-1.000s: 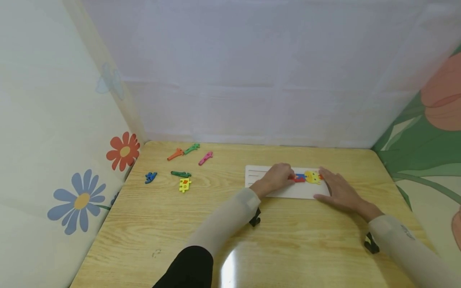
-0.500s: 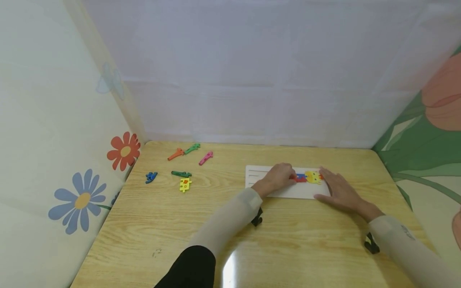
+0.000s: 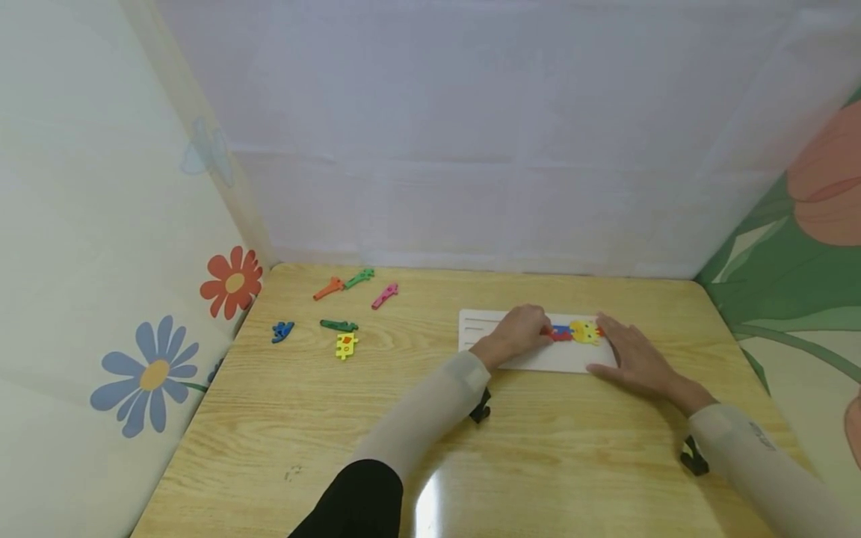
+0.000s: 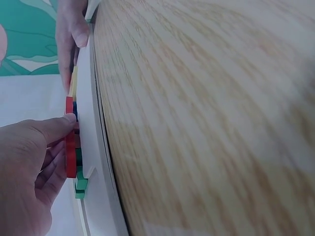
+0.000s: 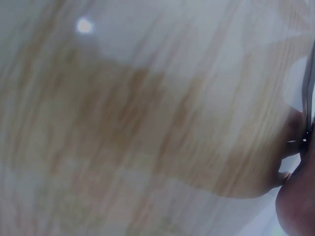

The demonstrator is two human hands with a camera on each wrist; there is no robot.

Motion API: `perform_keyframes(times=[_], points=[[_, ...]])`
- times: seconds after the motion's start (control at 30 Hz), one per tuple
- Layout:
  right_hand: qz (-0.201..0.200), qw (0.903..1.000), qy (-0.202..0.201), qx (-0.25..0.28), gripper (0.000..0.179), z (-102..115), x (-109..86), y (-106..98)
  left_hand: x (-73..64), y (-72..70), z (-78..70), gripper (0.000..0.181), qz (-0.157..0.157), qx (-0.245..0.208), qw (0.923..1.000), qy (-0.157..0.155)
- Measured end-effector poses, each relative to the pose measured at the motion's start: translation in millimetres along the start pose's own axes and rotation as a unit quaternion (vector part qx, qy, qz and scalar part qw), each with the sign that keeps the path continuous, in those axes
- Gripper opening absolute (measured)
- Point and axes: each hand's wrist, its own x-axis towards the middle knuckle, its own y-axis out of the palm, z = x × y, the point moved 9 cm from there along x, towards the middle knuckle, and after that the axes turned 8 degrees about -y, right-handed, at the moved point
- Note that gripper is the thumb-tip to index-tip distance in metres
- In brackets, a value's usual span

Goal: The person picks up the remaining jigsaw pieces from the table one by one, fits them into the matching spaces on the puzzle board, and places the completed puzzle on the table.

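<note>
A white puzzle board lies flat on the table. My left hand is over its middle, pinching a red puzzle piece between thumb and fingers. In the left wrist view that piece sits above blue and green pieces on the board; whether it is seated cannot be told. Right of the left hand, a yellow animal-head piece and a blue piece lie on the board. My right hand rests at the board's right end with fingers extended; the right wrist view catches only its edge.
On the table's left side lie loose pieces: orange, light green, pink, dark green, blue and yellow. A white cloth wall stands behind the table.
</note>
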Motion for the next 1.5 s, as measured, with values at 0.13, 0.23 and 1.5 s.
perform_keyframes(times=[0.13, 0.23, 1.5], points=[[-0.002, 1.0000, -0.001, 0.005, 0.104, 1, 0.0, -1, -1.3, -1.2, -1.1, 0.016, -0.008, 0.018, 0.9998, 0.006], [-0.002, 1.0000, -0.001, 0.005, 0.104, 2, -0.3, -1, -2.1, -1.3, -2.5, 0.018, -0.020, 0.037, 0.9990, 0.018], [-0.004, 1.0000, -0.002, 0.003, 0.104, -1, -0.5, 1, -10.1, -11.6, -0.4, 0.026, -0.022, 0.073, 0.9970, 0.015]])
